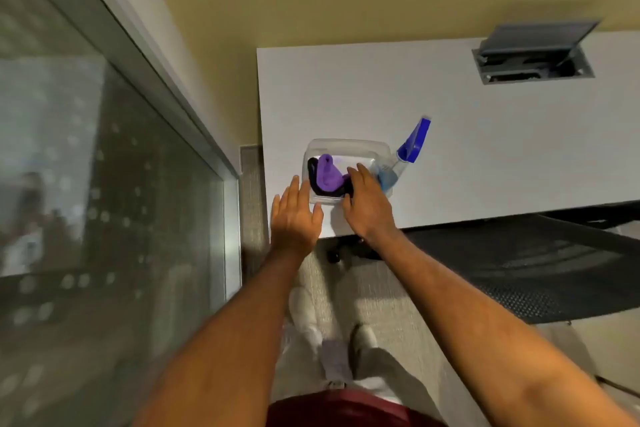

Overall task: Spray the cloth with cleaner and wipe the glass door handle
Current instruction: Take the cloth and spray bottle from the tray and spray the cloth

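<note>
The purple cloth (327,174) lies bunched in a clear plastic tub (343,146) near the front left corner of a white table (485,149), on top of something dark that may be a second cloth (320,188). Just beside the tub on its right, touching or nearly touching it, stands the spray bottle (403,159), with a blue trigger head and pale blue liquid inside. The right hand (367,204) reaches over the near right part of the tub with its fingers bent down toward the cloths; the fingertips are hidden behind the hand, so I cannot tell whether they have hold of anything. The left hand (294,215) is flat and relaxed, fingers straight, at the tub's near left corner and gripping nothing. The step in hand looks like fetching the cloth, and it would go best if the left hand steadied the light tub while the right pinched only the purple cloth, so that the dark piece beneath does not come up with it and the bottle alongside is not tipped. The tabletop is smooth and plain, with an open cable hatch (533,59) set in its far right. A black mesh chair (519,263) sits at the near edge, pale carpet (374,295) covers the floor, and a frosted glass wall (104,184) in a metal frame runs along the left; no door handle is in sight.
</note>
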Motion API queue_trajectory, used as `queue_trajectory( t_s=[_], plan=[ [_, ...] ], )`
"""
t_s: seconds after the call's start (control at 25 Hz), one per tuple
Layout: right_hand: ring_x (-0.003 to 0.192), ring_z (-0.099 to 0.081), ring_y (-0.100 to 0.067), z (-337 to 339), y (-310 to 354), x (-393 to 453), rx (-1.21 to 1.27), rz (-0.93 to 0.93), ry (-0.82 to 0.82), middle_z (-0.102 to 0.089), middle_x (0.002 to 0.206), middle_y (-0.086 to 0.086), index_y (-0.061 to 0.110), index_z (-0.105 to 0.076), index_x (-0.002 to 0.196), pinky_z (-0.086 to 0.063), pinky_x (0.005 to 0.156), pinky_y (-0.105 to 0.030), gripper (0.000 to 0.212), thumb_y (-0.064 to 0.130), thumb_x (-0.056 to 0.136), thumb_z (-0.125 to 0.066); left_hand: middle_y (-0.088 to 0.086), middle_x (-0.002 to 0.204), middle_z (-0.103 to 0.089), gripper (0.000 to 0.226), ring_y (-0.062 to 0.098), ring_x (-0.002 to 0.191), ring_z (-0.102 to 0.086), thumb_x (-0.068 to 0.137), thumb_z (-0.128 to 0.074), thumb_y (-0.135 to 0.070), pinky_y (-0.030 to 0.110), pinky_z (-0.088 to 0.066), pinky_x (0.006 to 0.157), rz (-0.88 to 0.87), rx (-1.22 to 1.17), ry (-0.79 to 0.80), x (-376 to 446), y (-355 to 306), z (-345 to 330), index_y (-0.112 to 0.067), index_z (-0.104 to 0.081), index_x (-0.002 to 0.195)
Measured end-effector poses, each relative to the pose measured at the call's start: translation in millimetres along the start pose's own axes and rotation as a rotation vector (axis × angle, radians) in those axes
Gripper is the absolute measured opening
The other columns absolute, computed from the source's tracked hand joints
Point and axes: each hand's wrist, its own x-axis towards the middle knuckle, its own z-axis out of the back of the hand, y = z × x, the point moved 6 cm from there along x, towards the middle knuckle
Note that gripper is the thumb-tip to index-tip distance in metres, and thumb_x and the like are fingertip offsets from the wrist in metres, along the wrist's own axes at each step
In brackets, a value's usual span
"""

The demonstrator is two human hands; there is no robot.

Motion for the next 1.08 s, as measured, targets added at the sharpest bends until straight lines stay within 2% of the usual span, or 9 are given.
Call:
queue_trajectory(
  t_s=[0.12,0.28,0.52,0.6,0.68,0.8,0.88,0.96,1.08],
  plan=[
    [0.147,-0.041,-0.029,-9.4,-5.4,19.1,-0.067,-0.077,0.057,-0.044,0.159,-0.008,0.018,-0.042,0.151,-0.037,0.118,-0.049,0.05,0.031,0.104,-0.054,0.018,0.144,-0.06,0.052,0.036,0.126,-0.063,0.1,-0.055,-0.032,0.056,-0.052,0.106,-0.025,-0.071,0.015,25.2,8.5,-16.0,-0.005,-0.053,0.145],
    [0.136,-0.05,-0.027,-17.6,-9.0,28.3,-0.132,-0.066,0.107,-0.053,0.148,-0.008,0.017,-0.051,0.143,-0.042,0.114,-0.045,0.044,0.032,0.102,-0.058,0.004,0.122,-0.063,0.042,0.023,0.103,-0.064,0.098,-0.059,-0.029,0.049,-0.057,0.094,-0.033,-0.172,0.101,42.1,8.6,-20.5,-0.015,-0.051,0.137],
    [0.127,-0.052,-0.026,-15.1,-6.4,40.4,-0.24,-0.054,0.111,-0.058,0.135,-0.011,0.014,-0.058,0.134,-0.046,0.108,-0.038,0.037,0.026,0.1,-0.063,0.005,0.133,-0.059,0.039,0.024,0.112,-0.061,0.102,-0.051,-0.029,0.049,-0.056,0.096,-0.046,-0.159,0.167,44.7,16.8,-29.2,-0.017,-0.049,0.139],
    [0.12,-0.054,-0.027,-10.8,-3.3,42.3,-0.214,-0.046,0.101,-0.059,0.128,-0.012,0.011,-0.062,0.127,-0.049,0.102,-0.038,0.03,0.023,0.1,-0.062,0.007,0.134,-0.06,0.038,0.027,0.111,-0.061,0.101,-0.048,-0.028,0.05,-0.055,0.093,-0.047,-0.154,0.17,45.6,19.5,-29.6,-0.016,-0.051,0.137],
    [0.112,-0.056,-0.026,-4.7,-0.8,39.2,-0.139,-0.03,0.076,-0.059,0.122,-0.012,0.009,-0.063,0.123,-0.051,0.097,-0.038,0.026,0.021,0.099,-0.063,0.012,0.139,-0.06,0.041,0.032,0.118,-0.061,0.1,-0.047,-0.026,0.051,-0.053,0.1,-0.018,-0.194,0.159,42.9,22.3,-28.7,-0.012,-0.055,0.137],
    [0.102,-0.056,-0.02,10.2,6.0,33.2,-0.003,0.009,-0.003,-0.056,0.117,-0.009,0.01,-0.064,0.118,-0.054,0.089,-0.035,0.019,0.017,0.101,-0.059,0.018,0.144,-0.059,0.047,0.034,0.136,-0.054,0.101,-0.044,-0.03,0.055,-0.044,0.112,0.095,-0.336,0.148,38.0,23.5,-24.6,-0.006,-0.06,0.138],
    [0.099,-0.051,-0.016,22.8,15.9,29.0,0.061,0.016,-0.047,-0.053,0.117,-0.007,0.011,-0.062,0.116,-0.048,0.083,-0.03,0.016,0.015,0.102,-0.055,0.017,0.133,-0.066,0.047,0.036,0.129,-0.058,0.105,-0.039,-0.036,0.051,-0.046,0.109,0.268,-0.492,0.147,37.0,18.0,-12.7,-0.006,-0.066,0.128],
    [0.099,-0.046,-0.012,35.1,31.6,19.5,0.094,0.039,-0.074,-0.053,0.117,-0.003,0.014,-0.059,0.115,-0.04,0.078,-0.028,0.014,0.018,0.103,-0.053,0.01,0.118,-0.07,0.046,0.031,0.115,-0.063,0.11,-0.036,-0.042,0.045,-0.049,0.103,0.499,-0.72,0.218,37.9,4.4,-0.8,-0.009,-0.067,0.12],
    [0.103,-0.047,-0.007,47.1,61.4,-11.4,0.189,0.113,-0.066,-0.058,0.119,0.004,0.02,-0.058,0.12,-0.039,0.077,-0.025,0.017,0.021,0.104,-0.052,0.006,0.127,-0.07,0.054,0.026,0.121,-0.064,0.107,-0.036,-0.059,0.047,-0.046,0.113,0.763,-1.28,0.288,34.0,-16.4,20.2,-0.02,-0.067,0.128]
  ],
)
